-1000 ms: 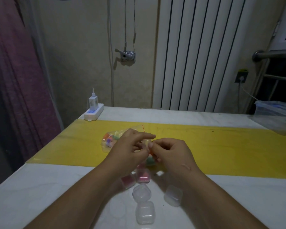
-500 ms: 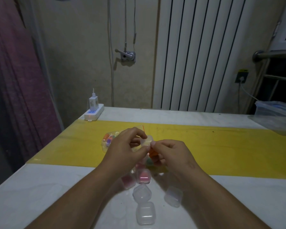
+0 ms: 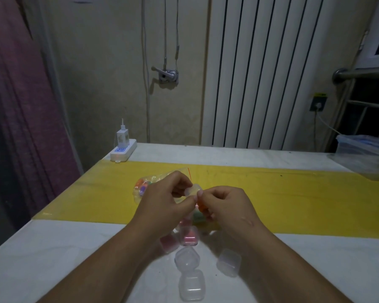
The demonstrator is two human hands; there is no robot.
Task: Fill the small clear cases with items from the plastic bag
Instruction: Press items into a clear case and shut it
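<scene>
My left hand [image 3: 166, 200] and my right hand [image 3: 224, 205] meet above the yellow strip, both pinching one small clear case [image 3: 193, 190] whose lid stands open. An orange item [image 3: 201, 206] shows under my right fingers. Behind my left hand lies the plastic bag [image 3: 149, 184] with colourful items inside. On the white table near me sit two cases with pink contents [image 3: 189, 236] and three clear cases [image 3: 186, 258], one of them off to the right [image 3: 228, 261]. A greenish case [image 3: 197, 217] is partly hidden under my hands.
A white power strip with a charger [image 3: 123, 149] sits at the table's far left corner. A large clear plastic box [image 3: 365, 152] stands at the far right edge. A radiator and a wall lie behind the table [image 3: 53, 259].
The clear case held between my hands has come open, its lid now lifted. Both hands rose slightly and shifted a little away from me.
</scene>
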